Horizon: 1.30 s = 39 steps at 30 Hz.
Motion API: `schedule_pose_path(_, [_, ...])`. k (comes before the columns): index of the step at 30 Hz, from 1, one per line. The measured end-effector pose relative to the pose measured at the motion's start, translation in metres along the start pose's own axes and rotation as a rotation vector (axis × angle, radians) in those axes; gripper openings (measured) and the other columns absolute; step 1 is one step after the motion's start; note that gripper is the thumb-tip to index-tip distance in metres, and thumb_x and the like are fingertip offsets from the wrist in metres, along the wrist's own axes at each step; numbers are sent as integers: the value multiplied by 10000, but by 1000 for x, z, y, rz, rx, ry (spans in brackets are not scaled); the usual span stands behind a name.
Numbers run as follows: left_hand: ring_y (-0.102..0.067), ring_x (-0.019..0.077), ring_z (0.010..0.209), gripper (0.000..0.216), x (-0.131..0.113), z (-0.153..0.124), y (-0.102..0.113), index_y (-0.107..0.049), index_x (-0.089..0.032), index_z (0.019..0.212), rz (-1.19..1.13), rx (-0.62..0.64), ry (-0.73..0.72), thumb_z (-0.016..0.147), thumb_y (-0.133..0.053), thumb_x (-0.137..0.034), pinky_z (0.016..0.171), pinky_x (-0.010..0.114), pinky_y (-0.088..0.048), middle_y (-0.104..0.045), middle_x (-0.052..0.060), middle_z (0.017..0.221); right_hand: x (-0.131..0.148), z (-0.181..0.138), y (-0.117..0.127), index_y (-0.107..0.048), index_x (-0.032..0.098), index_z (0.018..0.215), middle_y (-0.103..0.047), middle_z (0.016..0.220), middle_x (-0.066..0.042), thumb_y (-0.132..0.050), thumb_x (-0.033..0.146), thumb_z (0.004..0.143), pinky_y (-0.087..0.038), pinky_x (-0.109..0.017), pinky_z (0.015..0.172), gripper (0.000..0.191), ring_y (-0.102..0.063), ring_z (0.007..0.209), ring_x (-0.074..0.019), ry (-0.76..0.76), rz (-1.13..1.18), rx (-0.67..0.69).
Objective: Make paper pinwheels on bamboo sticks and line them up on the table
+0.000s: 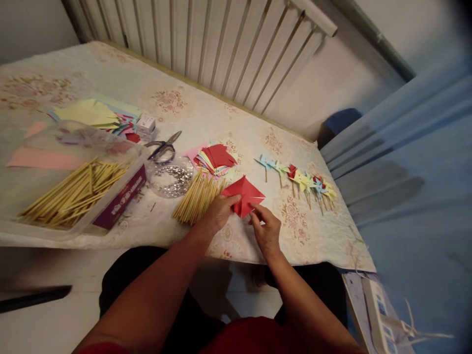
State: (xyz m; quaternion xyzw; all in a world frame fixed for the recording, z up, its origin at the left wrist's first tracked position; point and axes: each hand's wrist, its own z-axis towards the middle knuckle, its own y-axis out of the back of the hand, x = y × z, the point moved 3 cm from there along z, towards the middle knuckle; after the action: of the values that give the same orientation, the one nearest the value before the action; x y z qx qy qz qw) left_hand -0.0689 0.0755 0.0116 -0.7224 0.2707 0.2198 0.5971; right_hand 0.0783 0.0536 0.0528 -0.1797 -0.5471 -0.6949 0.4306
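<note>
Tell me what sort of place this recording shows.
Probably a room in a home used for handcraft, though I can't be certain. The floral cloth and blue curtain look domestic, while the paper pinwheels suggest craft work.

The table [243,130], clocked from the held paper [243,194]: loose sticks [197,200] at nine, a stack [220,156] at eleven, pinwheels [304,182] at three. Past those sticks, a bag [171,179] lies between nine and ten, scissors [167,146] at ten. Farther out, a tub [121,199] at nine holds more sticks; a box [146,123] and sheets [86,112] lie behind it. Radiator [212,46] at twelve.
</note>
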Motion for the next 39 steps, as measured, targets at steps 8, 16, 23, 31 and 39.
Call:
schedule_pose_path(8, [-506, 105, 549, 201, 0, 0, -2, -596, -137, 598, 44, 35, -20, 636, -714, -296, 550, 248, -401, -584, -6, 585, 4, 6, -13, -667, 239, 905, -680, 768, -11, -574, 393, 841, -515, -297, 575, 191, -625, 553, -159, -218, 233, 14])
schedule_pose_path(16, [-508, 114, 514, 224, 1, -3, -2, -582, -155, 560, 155, 5, -58, 685, -678, -314, 521, 246, -405, -574, 4, 532, 13, 16, -20, -600, 219, 745, -580, 574, 34, -584, 400, 795, -444, -258, 494, 188, -554, 473, -134, -370, 289, -62])
schedule_pose_path(23, [-502, 111, 496, 200, -4, -6, -4, -592, -158, 577, 228, -36, -59, 675, -659, -319, 507, 237, -395, -574, -7, 515, 12, 21, -26, -566, 222, 696, -577, 536, 37, -596, 394, 755, -395, -252, 436, 185, -542, 440, -135, -454, 311, -63])
schedule_pose_path(31, [-519, 112, 510, 172, -3, -7, -5, -617, -147, 600, 206, -69, -44, 651, -675, -301, 531, 243, -411, -601, -7, 551, 9, 25, -28, -541, 229, 656, -575, 511, 39, -593, 377, 749, -395, -259, 450, 183, -536, 428, -135, -452, 277, -64])
schedule_pose_path(39, [-527, 119, 522, 176, -5, -9, -6, -631, -143, 622, 204, -62, -47, 646, -683, -310, 540, 247, -416, -612, 1, 560, 7, 25, -27, -552, 222, 667, -576, 524, 39, -595, 377, 758, -404, -255, 463, 184, -543, 438, -133, -427, 248, -57])
